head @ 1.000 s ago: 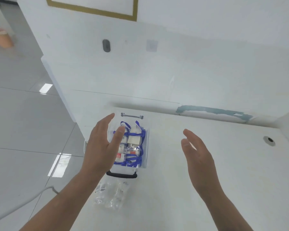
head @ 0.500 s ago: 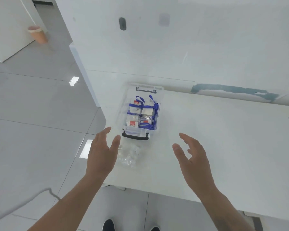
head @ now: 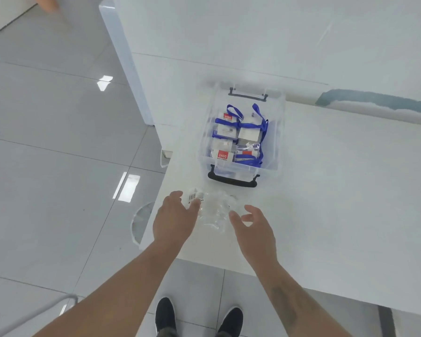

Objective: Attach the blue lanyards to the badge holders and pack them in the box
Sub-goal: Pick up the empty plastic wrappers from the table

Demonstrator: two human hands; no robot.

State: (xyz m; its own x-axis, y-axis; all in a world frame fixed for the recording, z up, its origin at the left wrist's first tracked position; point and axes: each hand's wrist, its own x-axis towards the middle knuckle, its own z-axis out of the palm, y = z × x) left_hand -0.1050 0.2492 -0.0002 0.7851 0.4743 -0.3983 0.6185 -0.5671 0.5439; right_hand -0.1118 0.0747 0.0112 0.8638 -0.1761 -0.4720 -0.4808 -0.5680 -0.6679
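Observation:
A clear plastic box [head: 276, 132] with black handles stands on the white table [head: 338, 203] near its left edge. Inside lie several badge holders [head: 223, 155] with red labels, tangled with blue lanyards [head: 263, 126]. In front of the box lies a heap of crumpled clear plastic wrappers [head: 214, 210], one with a barcode. My left hand [head: 174, 218] is open at the heap's left side, its fingertips touching the barcode wrapper. My right hand [head: 252, 226] is open at the heap's right side, fingers spread and holding nothing.
The table's left and front edges run close to my hands, with grey tiled floor beyond. My black shoes [head: 165, 317] show below the front edge. A white partition wall [head: 229, 32] rises behind the table. A round cut-out [head: 141, 222] sits at the table's left edge.
The view has tilted down and both hands have come together at the wrapper heap in front of the box. Before, they hovered apart, the left one over the box.

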